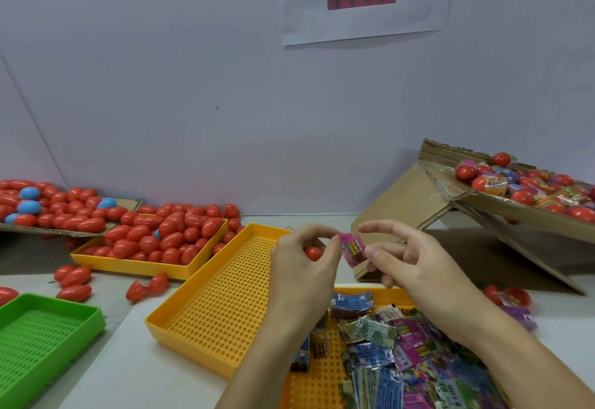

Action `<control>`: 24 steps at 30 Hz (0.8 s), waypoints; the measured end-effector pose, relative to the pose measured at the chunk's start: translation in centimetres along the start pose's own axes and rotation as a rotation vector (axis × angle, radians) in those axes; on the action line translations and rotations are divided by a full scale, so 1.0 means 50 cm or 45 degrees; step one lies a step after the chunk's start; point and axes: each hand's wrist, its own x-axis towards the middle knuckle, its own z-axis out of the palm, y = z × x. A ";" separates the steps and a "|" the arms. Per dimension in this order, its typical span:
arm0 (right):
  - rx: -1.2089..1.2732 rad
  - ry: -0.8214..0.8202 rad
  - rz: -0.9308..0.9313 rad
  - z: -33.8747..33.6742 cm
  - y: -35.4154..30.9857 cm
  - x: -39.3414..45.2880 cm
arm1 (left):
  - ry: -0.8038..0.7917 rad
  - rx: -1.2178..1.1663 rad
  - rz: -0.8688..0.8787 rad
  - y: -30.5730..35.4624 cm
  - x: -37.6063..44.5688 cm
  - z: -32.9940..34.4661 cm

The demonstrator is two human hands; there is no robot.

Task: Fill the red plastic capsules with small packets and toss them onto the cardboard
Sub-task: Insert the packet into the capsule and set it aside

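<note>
My left hand (302, 267) curls round a red capsule (313, 253), which peeks out between the fingers and palm. A small pink packet (352, 249) sits between both hands; my right hand (405, 263) pinches its right edge with thumb and a finger, and my left fingertips touch its left edge. More packets (399, 354) lie heaped in a yellow tray at the lower right. Empty red capsules (167, 234) fill a yellow tray at the left. The tilted cardboard (476, 202) at the right carries filled capsules and packets.
An empty yellow perforated tray (222, 296) lies under my left hand. A green tray (42, 334) sits at the lower left. Loose red capsules (74, 283) are scattered on the table, and more with a few blue ones rest on flat cardboard (125, 205) at the far left.
</note>
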 end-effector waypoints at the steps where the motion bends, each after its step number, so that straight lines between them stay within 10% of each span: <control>1: 0.015 0.054 0.023 0.003 0.005 0.003 | -0.009 -0.006 0.006 0.000 0.000 0.000; 24: 0.145 0.161 0.193 0.000 0.016 0.004 | -0.347 -0.018 -0.201 -0.004 -0.003 -0.007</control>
